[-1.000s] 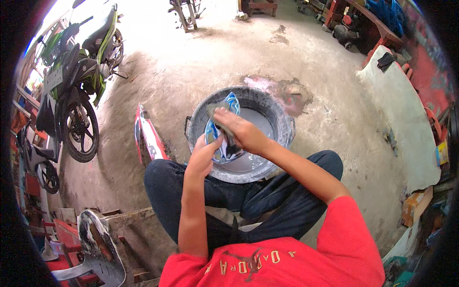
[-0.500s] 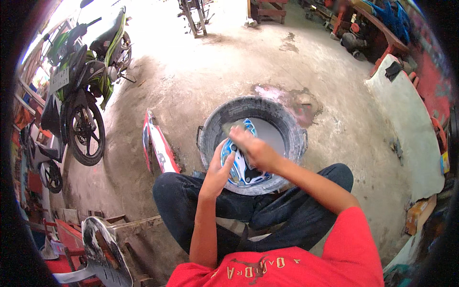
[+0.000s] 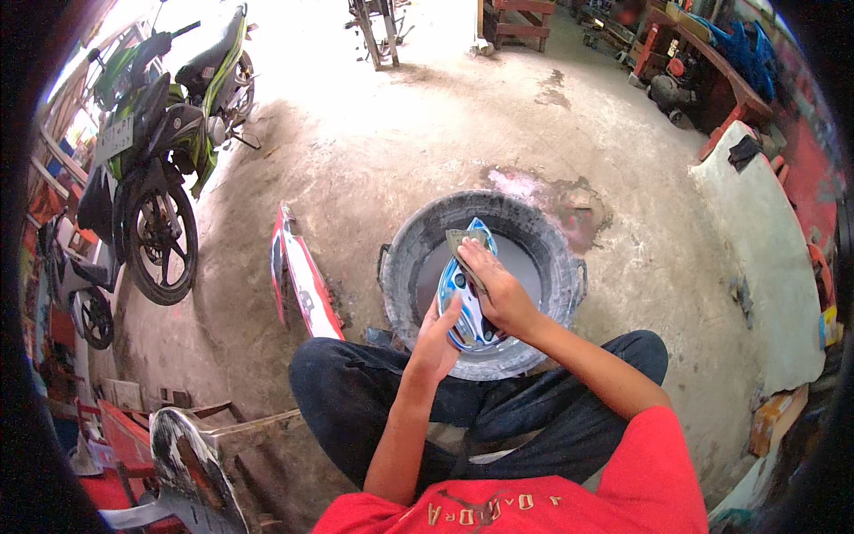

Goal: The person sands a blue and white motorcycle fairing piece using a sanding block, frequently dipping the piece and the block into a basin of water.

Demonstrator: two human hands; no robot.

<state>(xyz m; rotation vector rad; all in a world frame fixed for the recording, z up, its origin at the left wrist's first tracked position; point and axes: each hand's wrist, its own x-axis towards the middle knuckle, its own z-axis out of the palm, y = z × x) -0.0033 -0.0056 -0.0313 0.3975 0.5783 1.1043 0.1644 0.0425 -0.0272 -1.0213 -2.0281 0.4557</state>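
A painted plastic panel, white with blue swirls and black patches, is held slanting over a round black tub between my knees. My left hand grips its near left edge, thumb on the upper face. Fingers stretched, my right hand presses a folded grey-green sheet that looks like sandpaper against the panel's far part. Cloudy grey water lies in the tub. The right palm hides some of the panel and most of the sheet.
A red-and-white panel lies on the concrete floor left of the tub. Farther left stands a black-and-green motorcycle. A pale board leans along the right side. A scuffed black-and-white part is near at lower left.
My right hand has slid the sheet a little across the panel, and its fingers lie flatter. My left hand still grips the panel. The whole view has shifted slightly.
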